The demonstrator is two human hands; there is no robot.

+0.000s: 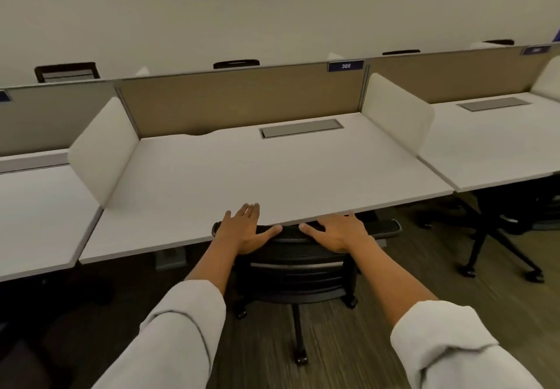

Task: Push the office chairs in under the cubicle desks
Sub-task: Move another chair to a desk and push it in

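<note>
Both hands lie flat and open, left hand (247,231) and right hand (336,232) pressing the black office chair (298,262) backrest top, just beneath the white counter (272,170) edge.

Black office chair (298,270), lower centre of frame: backrest top against the front edge of the white cubicle desk (272,173), seat hidden beneath it, castor base on the floor. Second black chair (500,225), right, partly under the adjoining desk (497,143).

Desk edge (169,244) against chair back (297,264)
</note>
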